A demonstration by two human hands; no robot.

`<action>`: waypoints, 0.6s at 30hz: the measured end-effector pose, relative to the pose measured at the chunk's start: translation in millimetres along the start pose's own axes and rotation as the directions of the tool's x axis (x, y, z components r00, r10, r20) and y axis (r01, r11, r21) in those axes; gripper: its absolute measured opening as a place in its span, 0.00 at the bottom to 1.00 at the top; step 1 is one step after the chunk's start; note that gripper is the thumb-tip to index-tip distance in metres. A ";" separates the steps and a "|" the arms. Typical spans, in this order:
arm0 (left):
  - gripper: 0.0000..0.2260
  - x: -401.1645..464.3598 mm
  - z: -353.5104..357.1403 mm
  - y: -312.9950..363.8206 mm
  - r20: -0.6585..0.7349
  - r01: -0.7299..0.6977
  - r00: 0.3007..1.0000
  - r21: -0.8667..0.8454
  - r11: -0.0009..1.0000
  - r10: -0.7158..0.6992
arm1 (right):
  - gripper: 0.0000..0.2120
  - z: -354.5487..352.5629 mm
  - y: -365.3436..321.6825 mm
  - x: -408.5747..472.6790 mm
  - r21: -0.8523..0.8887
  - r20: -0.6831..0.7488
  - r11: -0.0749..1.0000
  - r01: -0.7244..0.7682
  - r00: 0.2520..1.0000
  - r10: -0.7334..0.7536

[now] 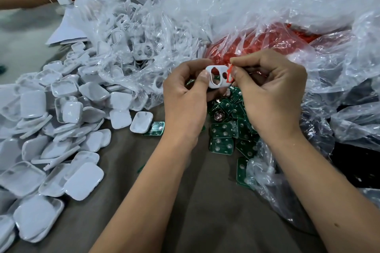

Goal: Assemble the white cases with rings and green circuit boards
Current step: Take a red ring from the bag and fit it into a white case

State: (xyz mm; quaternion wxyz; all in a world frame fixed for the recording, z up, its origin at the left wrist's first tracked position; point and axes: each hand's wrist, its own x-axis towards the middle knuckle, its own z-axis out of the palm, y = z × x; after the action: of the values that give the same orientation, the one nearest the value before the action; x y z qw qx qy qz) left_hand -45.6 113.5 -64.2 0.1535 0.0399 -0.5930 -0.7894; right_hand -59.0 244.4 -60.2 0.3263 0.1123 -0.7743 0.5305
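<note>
A grey worktable (127, 201) holds heaped white shells. The left hand (185, 96) grips a white case (216, 77); the right hand (269, 92) pinches a red ring (229, 75) against it.

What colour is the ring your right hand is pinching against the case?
Red-orange. The ring sits at the white case's right edge, clearest in the head view.

The left hand (185, 96) pinches a white case (216, 77) with oval cut-outs, while the right hand (269, 92) pinches a red ring (229, 74) against the case's right edge. Green circuit boards (224, 129) lie heaped on the table (185, 201) beneath the hands. White case halves (61, 129) pile toward the table's left edge, and crumpled clear plastic bags (267, 16) fill its far side.
</note>
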 end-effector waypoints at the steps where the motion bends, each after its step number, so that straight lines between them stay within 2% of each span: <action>1: 0.06 -0.4 0.9 -1.0 0.005 -0.001 1.000 0.000 1.000 0.001 | 0.05 0.5 -0.8 -0.5 -0.029 0.010 0.999 0.029 1.000 -0.028; 5: 0.07 -1.9 0.3 -3.9 0.044 -0.052 0.998 0.085 0.995 0.048 | 0.04 2.8 -1.9 -3.0 -0.124 0.039 0.985 0.119 0.993 -0.115; 12: 0.07 -1.1 -2.0 -3.4 0.068 -0.092 0.994 0.194 0.977 0.080 | 0.03 3.7 -1.4 -3.7 -0.170 0.059 0.974 0.150 0.988 -0.142; 18: 0.06 -2.0 -5.2 -5.5 0.064 -0.092 0.995 0.180 0.979 0.082 | 0.04 3.0 -1.1 -2.7 -0.200 0.109 0.967 0.156 0.985 -0.136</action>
State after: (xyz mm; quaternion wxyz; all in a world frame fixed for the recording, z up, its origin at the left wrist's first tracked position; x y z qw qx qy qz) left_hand -43.5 110.7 -71.2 0.1669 0.0056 -0.6680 -0.7252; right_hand -57.5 240.7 -61.8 0.3374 0.1595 -0.8295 0.4154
